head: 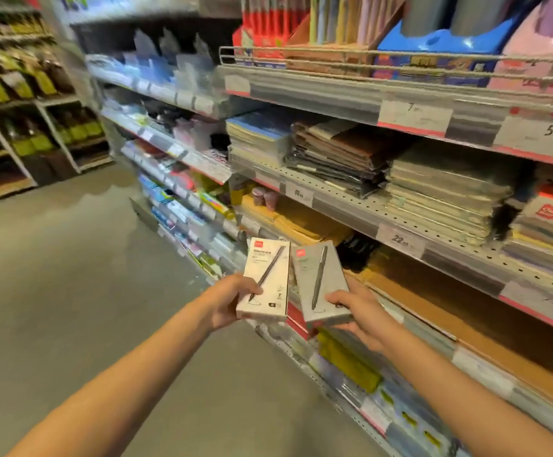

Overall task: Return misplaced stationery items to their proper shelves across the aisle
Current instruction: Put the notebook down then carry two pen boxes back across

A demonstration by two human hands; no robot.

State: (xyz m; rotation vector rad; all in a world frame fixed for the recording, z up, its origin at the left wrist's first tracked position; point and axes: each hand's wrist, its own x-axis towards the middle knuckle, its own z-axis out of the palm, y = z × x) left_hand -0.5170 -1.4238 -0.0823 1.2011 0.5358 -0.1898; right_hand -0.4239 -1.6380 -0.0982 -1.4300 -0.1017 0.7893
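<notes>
My left hand point(227, 301) grips a white pen box point(267, 278) with a pen printed on its front and a red logo at the top. My right hand point(357, 315) grips a grey pen box point(318, 282) of the same shape, tilted slightly left. Both boxes are held side by side, almost touching, in front of the lower stationery shelves point(400, 222) on my right.
The shelving on the right carries stacks of wrapped notebooks point(446, 189), brown envelopes point(301, 222), folders and price tags. More stationery shelves point(169, 150) run away on the left of it. Across the grey floor point(70, 258), a far rack point(21, 110) holds dark packets.
</notes>
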